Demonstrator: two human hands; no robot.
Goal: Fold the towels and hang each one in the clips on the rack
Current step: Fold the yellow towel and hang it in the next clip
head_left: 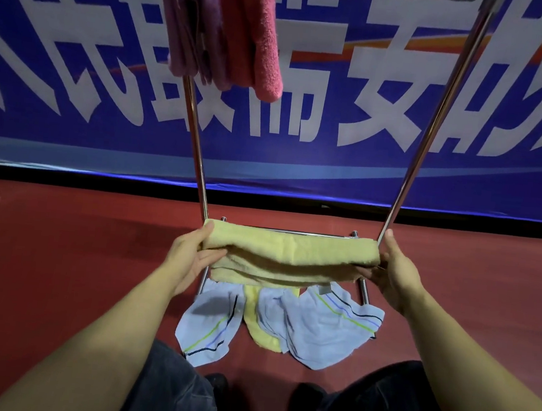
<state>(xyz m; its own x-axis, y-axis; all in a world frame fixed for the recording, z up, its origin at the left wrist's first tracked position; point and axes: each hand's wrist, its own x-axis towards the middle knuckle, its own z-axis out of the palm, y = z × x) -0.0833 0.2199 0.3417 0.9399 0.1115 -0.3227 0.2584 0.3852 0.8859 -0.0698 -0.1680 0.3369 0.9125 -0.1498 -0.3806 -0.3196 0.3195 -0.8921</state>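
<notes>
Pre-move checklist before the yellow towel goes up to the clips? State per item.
1. Left hand grips one end of the yellow towel: ok.
2. Right hand grips the other end: ok.
3. Towel folded into a flat strip: ok.
4. Free clip on the rack: cannot tell, top bar is cut off.
5. Purple towel and pink towel already hung: ok.
6. Striped blue towels on the floor: not ok, unfolded.

Between the two rack poles [436, 122] open room is left. The upper left is blocked by hung towels [226, 32]; the floor [60, 251] below is covered by blue cloths [324, 329].
</notes>
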